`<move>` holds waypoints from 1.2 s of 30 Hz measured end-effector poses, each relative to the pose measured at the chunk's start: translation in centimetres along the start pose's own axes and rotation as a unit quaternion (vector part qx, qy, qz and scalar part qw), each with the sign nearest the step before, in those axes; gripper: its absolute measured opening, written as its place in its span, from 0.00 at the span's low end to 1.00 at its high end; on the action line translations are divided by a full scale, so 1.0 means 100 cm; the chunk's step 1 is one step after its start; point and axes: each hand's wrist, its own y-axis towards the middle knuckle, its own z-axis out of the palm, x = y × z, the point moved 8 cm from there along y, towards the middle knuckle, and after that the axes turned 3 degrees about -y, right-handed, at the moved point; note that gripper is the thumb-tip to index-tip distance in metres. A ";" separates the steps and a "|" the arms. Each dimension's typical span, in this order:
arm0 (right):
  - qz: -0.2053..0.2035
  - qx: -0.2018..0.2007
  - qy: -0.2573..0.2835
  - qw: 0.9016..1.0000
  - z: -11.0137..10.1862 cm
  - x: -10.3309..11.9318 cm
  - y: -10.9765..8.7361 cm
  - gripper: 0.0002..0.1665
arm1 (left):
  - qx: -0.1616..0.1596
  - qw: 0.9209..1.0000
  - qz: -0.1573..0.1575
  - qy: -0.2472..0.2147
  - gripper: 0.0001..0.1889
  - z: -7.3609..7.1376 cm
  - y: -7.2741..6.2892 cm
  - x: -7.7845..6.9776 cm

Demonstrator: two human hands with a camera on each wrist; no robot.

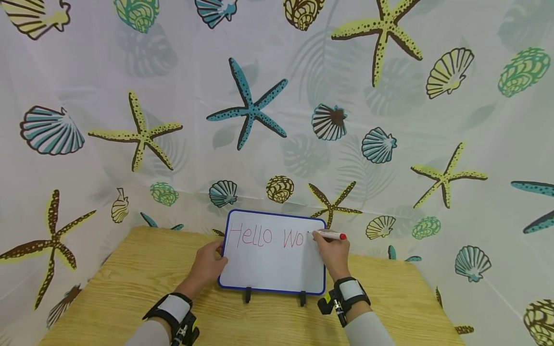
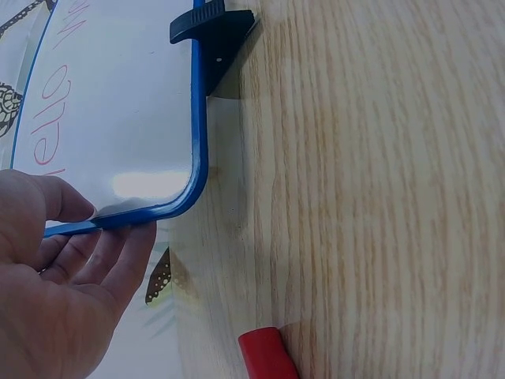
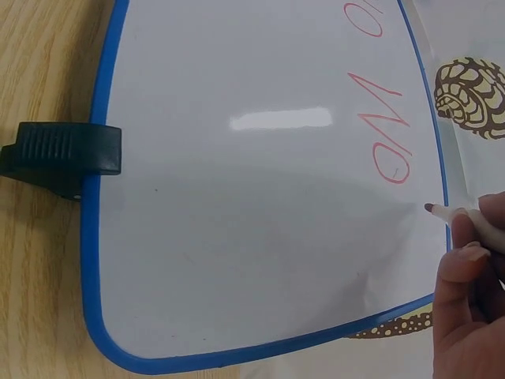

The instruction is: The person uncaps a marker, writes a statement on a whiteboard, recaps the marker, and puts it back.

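A small whiteboard (image 1: 272, 266) with a blue rim stands tilted back on the table, bearing "Hello Wo" in red. My left hand (image 1: 205, 264) grips its left edge; in the left wrist view the thumb lies on the front and the fingers (image 2: 130, 260) go behind. Near the upper right of the board, my right hand (image 1: 334, 252) pinches a white marker (image 1: 332, 235) with a red end. The marker's dark tip (image 3: 429, 207) is just past the "o" in the right wrist view; whether it touches the surface I cannot tell.
Two black stand clips, one on the left (image 1: 248, 295) and one on the right (image 1: 302, 298), hold the board's bottom edge. The wooden table (image 1: 151, 269) meets a shell-and-starfish curtain (image 1: 182, 96) behind. A red cylindrical piece (image 2: 268, 353) is partly visible in the left wrist view.
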 end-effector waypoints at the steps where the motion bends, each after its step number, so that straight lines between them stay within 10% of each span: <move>1: 0.000 0.000 -0.001 1.000 0.000 0.000 0.000 0.14 | 0.000 1.000 0.001 0.000 0.20 0.000 0.000 0.000; 36: -0.022 -0.009 -0.016 1.000 0.006 0.001 0.000 0.12 | 0.004 1.000 0.000 -0.002 0.18 -0.001 -0.002 -0.003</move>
